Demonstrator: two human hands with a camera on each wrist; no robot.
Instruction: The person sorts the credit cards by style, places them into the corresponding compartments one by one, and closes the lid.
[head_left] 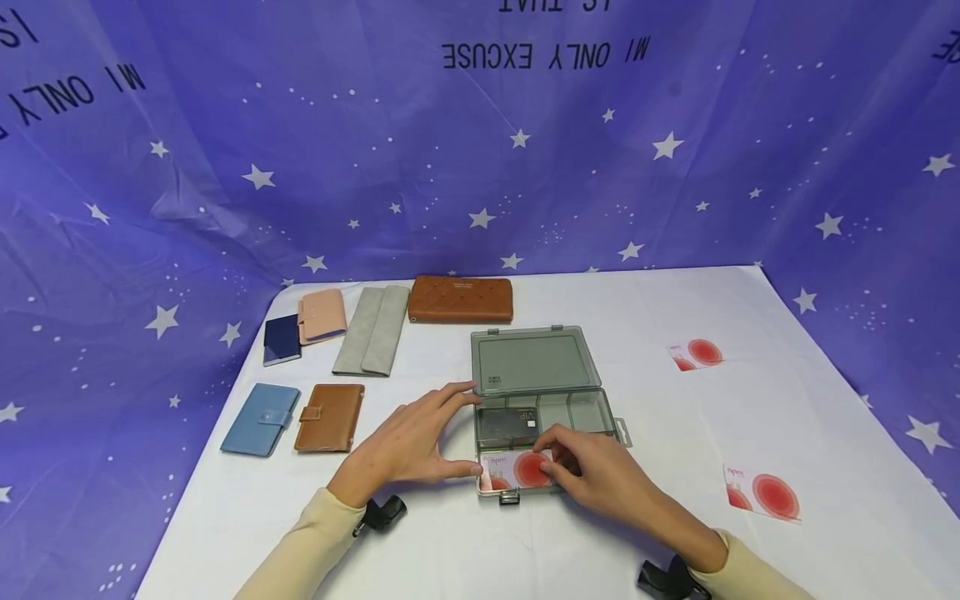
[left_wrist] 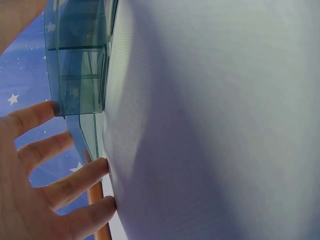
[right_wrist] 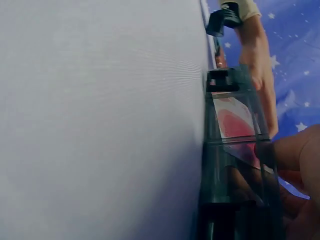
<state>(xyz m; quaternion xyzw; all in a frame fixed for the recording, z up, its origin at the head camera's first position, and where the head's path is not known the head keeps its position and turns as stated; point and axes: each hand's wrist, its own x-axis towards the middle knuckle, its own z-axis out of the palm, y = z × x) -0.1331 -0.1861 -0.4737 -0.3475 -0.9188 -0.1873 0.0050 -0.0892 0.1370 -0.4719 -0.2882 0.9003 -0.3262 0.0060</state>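
A translucent grey-green compartment box (head_left: pixel 558 493) lies on the table, its lid (head_left: pixel 536 360) laid back. My right hand (head_left: pixel 603 471) pinches the right end of a pink-and-white card (head_left: pixel 517 472) with a red circle, which lies partly in the front left compartment. The right wrist view shows this card (right_wrist: pixel 235 120) through the box wall, tilted. A black VIP card (head_left: pixel 506 425) sits in the compartment behind. My left hand (head_left: pixel 412 437) spreads its fingers along the box's left side, thumb near the front left corner. In the left wrist view its fingers (left_wrist: pixel 80 182) look fairly straight.
Two similar red-circle cards lie on the right, one farther back (head_left: pixel 697 354) and one nearer (head_left: pixel 765 493). To the left are a blue holder (head_left: pixel 258 419), a brown holder (head_left: pixel 330 418), a navy holder (head_left: pixel 282 337), a peach holder (head_left: pixel 322 315) and a grey wallet (head_left: pixel 372 331). A brown wallet (head_left: pixel 461 300) lies behind the box.
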